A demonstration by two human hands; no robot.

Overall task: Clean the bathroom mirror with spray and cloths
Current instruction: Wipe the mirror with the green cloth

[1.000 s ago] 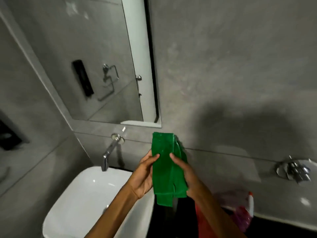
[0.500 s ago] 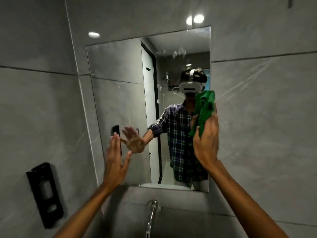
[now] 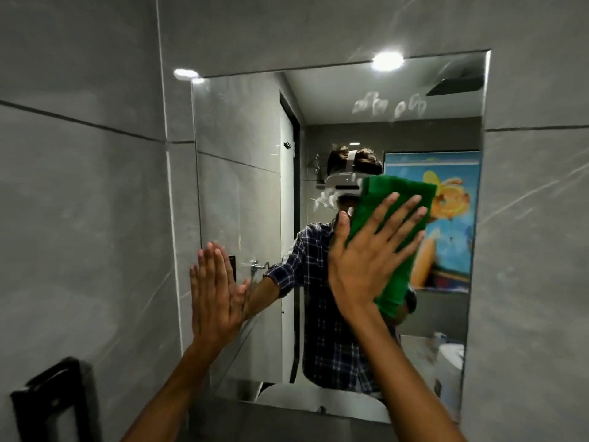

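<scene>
Right hand (image 3: 366,260) splayed flat, pinning green cloth (image 3: 393,218) to mirror (image 3: 255,186) — smudges (image 3: 387,106) up beyond fingertips, nearer it; left hand (image 3: 212,291) flat, fingers together, bracing glass.

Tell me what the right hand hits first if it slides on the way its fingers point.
Sliding up and right, the right hand with the green cloth probably meets only bare mirror, then its right edge.
</scene>
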